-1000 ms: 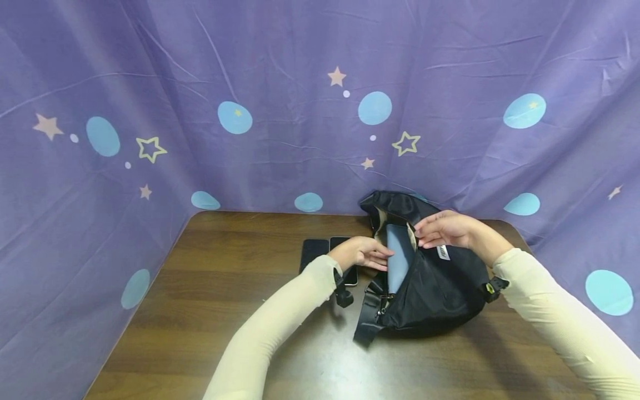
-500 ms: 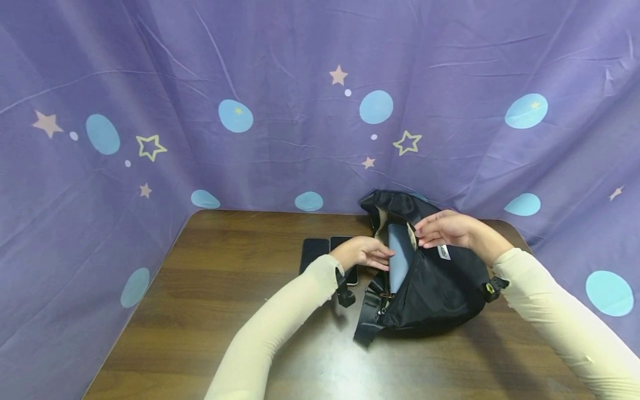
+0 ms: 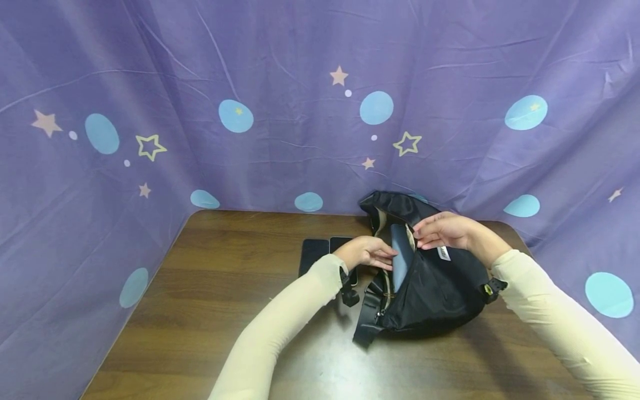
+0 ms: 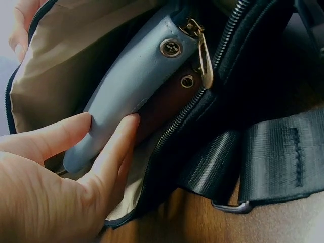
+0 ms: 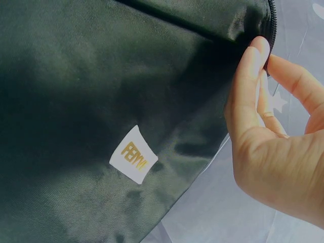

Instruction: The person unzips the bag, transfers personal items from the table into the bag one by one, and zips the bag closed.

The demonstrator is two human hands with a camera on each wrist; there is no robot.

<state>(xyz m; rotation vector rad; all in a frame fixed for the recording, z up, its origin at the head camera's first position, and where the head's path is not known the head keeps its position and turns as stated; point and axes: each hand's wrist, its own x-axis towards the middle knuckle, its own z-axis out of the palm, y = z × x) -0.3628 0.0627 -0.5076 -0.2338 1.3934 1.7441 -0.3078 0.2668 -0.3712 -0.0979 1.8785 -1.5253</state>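
A black zippered bag [image 3: 440, 294] with a beige lining and a white label [image 5: 134, 156] lies on the table, its mouth spread apart. Inside it stands a blue wallet [image 4: 129, 78] with a snap button and a gold zipper pull [image 4: 205, 61]. My left hand [image 3: 367, 253] pinches the wallet's lower part between thumb and fingers at the bag's mouth. Beside the blue one, a reddish-brown item with a snap [image 4: 169, 96] sits deeper in the bag, partly hidden. My right hand [image 3: 445, 230] pinches the zippered edge of the opening between thumb and fingertips.
Left of the bag, a dark phone-like slab [image 3: 312, 253] and a second dark slab [image 3: 340, 241] lie side by side, partly covered by my left arm. The bag's black strap [image 3: 368, 322] trails onto the wooden table [image 3: 225, 289]. A purple curtain [image 3: 280, 72] hangs behind.
My left hand has shifted slightly to the right with the blue wallet, which now shows narrower and more tilted in the bag's mouth. My right hand stays at the edge.
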